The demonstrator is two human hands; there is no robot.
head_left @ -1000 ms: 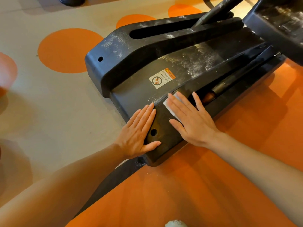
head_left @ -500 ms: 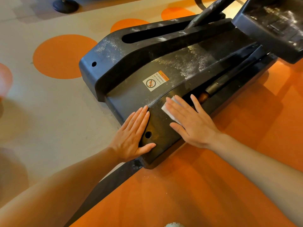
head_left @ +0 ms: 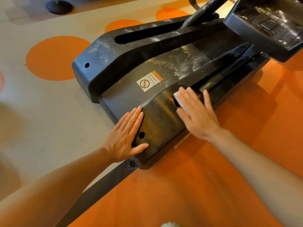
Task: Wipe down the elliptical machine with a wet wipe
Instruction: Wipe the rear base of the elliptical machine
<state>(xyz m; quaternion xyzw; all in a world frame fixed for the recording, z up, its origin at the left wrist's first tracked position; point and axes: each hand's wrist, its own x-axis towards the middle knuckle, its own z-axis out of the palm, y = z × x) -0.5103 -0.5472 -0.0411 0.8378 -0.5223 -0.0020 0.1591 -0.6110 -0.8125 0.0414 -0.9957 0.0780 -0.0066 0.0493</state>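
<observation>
Elliptical machine [head_left: 164,63] base — two hands flat, fingers straight: left hand [head_left: 126,136] bare, right hand [head_left: 196,115] pressing one wet wipe [head_left: 177,99].

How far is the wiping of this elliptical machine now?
Early stage. Looks done: only the darker near cover beside the left hand. In hand: the right hand presses the wet wipe flat there. Left: white dust on the middle cover, the far rail and the pedal.
</observation>
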